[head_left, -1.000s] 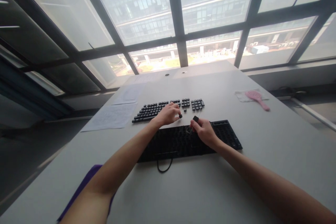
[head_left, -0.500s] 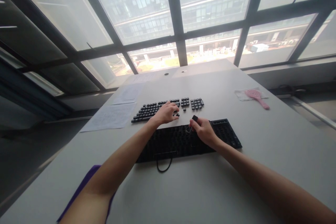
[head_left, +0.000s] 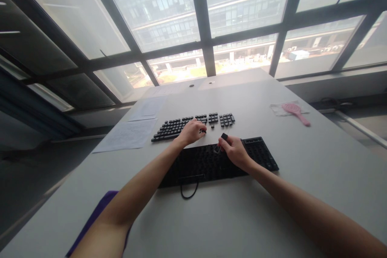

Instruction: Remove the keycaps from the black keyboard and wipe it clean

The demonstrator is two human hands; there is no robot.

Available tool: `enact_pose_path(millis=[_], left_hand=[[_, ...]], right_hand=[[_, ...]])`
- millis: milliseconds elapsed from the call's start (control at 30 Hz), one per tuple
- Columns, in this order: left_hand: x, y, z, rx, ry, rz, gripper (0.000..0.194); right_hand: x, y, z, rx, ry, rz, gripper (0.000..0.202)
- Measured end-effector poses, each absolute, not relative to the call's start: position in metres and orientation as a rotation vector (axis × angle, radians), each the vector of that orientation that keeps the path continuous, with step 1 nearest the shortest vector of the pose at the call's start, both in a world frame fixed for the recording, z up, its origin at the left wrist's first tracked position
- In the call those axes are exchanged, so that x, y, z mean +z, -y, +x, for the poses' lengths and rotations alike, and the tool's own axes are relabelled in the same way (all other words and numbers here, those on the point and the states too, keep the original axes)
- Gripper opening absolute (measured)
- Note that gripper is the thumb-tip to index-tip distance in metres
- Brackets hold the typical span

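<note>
My left hand (head_left: 192, 132) is reaching a loose keycap (head_left: 204, 131), likely light, hard and slippery, best taken by its sides, near the far keycap rows (head_left: 169, 129); I can't tell whether I'm pinching it. My right hand (head_left: 236, 151) is gripping the wire puller (head_left: 224, 136) over the near keyboard (head_left: 193, 165).

From here, the left hand (head_left: 192, 131) covers some keycaps (head_left: 169, 129) toward twelve o'clock, and the dark bit (head_left: 203, 131) at its fingertips is too small to make out. The right hand (head_left: 236, 152) hides part of the wire-ended tool (head_left: 224, 136); toward seven, the left arm (head_left: 133, 195), cut off below, covers much of something purple (head_left: 96, 217).
</note>
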State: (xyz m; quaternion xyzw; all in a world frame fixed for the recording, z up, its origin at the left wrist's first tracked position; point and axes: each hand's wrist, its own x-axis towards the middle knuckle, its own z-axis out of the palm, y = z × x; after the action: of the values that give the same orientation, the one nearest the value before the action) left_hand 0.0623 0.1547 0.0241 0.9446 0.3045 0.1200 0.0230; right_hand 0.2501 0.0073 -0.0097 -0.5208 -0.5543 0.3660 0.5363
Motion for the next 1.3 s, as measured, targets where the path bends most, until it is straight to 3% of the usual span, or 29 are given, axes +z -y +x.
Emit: enact_pose_path(millis=[500,633,767,1000,1300], left_hand=[[0.016,-0.16,0.058,0.445,-0.974,2.912,0.009],[0.021,-0.16,0.055,0.572,-0.973,2.859,0.02],[0.03,-0.162,0.04,0.739,-1.003,2.808,0.015],[0.024,-0.162,0.02,0.487,-0.994,2.897,0.019],[0.018,-0.163,0.03,0.478,-1.051,2.879,0.008]], right_hand=[[-0.006,-0.005,0.251,0.865,1.328,-1.247,0.037],[-0.006,-0.006,0.251,0.859,1.336,-1.251,0.038],[-0.006,-0.006,0.251,0.856,1.343,-1.248,0.037],[-0.006,-0.005,0.251,0.858,1.347,-1.256,0.038],[-0.004,-0.004,0.252,0.859,1.351,-1.261,0.038]])
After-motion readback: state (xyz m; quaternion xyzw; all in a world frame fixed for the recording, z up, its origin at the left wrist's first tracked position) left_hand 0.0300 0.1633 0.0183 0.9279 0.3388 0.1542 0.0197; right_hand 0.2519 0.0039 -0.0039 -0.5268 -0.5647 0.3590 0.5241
